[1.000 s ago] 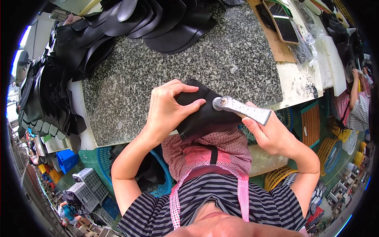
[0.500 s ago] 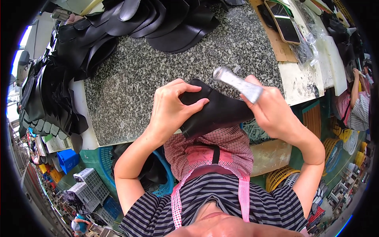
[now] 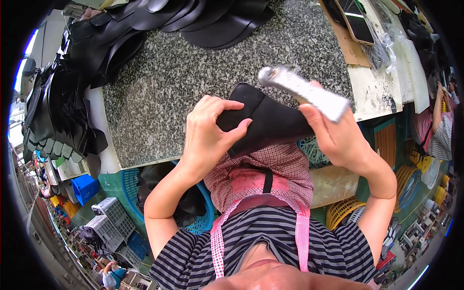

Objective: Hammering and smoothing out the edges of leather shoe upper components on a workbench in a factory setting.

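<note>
A black leather shoe upper lies over the near edge of the speckled stone slab, a seam running across its left part. My left hand grips its left end, thumb and index finger on top of the leather. My right hand is wrapped round a silver metal hammer, which is a little smeared by motion. Raised above the right part of the upper, the hammer points to the left, apart from the leather. The right hand's lower fingers are partly hidden, so whether they also touch the upper I cannot tell.
Stacked black leather pieces cover the slab's far side, with more hanging at the left. A phone rests on cardboard at the far right. Below the left edge stands a blue basket of black pieces. Another person works at the right.
The hammer has risen, and its near end has swung to the right with my right hand. My left hand keeps its grip on the upper. The whole view has shifted slightly.
</note>
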Available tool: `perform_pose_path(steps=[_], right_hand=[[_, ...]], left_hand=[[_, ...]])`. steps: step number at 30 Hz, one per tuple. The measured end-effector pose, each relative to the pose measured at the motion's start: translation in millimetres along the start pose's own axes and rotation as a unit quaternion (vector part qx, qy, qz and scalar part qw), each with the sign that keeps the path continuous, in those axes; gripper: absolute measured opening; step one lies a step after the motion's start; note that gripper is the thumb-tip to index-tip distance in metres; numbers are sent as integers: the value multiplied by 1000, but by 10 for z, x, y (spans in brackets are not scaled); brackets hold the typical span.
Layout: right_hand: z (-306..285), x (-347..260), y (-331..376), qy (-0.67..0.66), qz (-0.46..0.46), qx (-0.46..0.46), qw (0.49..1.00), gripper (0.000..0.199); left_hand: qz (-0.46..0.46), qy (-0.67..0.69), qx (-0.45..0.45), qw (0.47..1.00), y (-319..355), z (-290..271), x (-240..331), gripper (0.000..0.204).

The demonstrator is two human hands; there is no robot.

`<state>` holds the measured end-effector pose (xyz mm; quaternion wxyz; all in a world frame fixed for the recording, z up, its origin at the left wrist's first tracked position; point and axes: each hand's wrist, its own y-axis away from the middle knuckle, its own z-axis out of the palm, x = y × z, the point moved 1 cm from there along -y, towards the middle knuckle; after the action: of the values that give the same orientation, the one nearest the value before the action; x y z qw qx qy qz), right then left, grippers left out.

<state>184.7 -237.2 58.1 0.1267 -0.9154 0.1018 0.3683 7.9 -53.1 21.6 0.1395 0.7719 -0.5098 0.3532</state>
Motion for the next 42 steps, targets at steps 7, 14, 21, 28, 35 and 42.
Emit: perform_pose_path(steps=[7, 14, 21, 28, 35, 42], right_hand=[[75, -54, 25, -32, 81, -73, 994, 16], [246, -12, 89, -28, 52, -76, 995, 19], [332, -89, 160, -51, 100, -109, 988, 20], [234, -130, 49, -23, 96, -113, 989, 15], [281, -181, 166, -49, 111, -140, 983, 21], [337, -206, 175, -44, 33, -47, 997, 20]], left_hand=[[-25, 25, -14, 999, 8, 8, -11, 28], [-13, 21, -21, 999, -19, 5, -33, 27], [-2, 35, -18, 999, 54, -5, -6, 27], [-3, 35, -8, 999, 239, -96, -91, 20], [-23, 35, -23, 999, 194, -117, -49, 21], [5, 17, -15, 1000, 201, -118, -65, 20]])
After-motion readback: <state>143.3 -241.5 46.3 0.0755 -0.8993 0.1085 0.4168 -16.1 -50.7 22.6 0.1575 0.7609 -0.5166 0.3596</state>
